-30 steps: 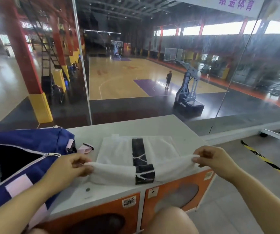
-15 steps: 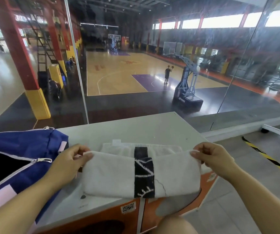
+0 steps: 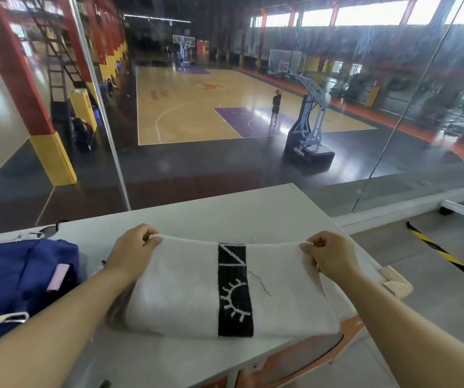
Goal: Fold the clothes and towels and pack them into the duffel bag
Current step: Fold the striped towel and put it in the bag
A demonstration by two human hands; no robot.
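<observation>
A white towel (image 3: 180, 287) with a black band and a white sun pattern lies folded over on the white cabinet top (image 3: 225, 214). My left hand (image 3: 132, 253) pinches its far left corner. My right hand (image 3: 327, 257) pinches the far right corner. Both corners sit at the towel's far edge, close to the surface. The blue duffel bag (image 3: 15, 275) with pale pink patches rests at the left, its zipper pull visible near the bottom left.
A glass wall rises just behind the cabinet top, with a basketball court beyond. The cabinet has orange fronts (image 3: 295, 357) below its near edge. Yellow-black floor tape (image 3: 446, 259) and a white frame base (image 3: 460, 208) lie to the right.
Both hands carried the towel's near edge up and away from me, folding it over onto the far half. The view tilted down and closer to the towel.
</observation>
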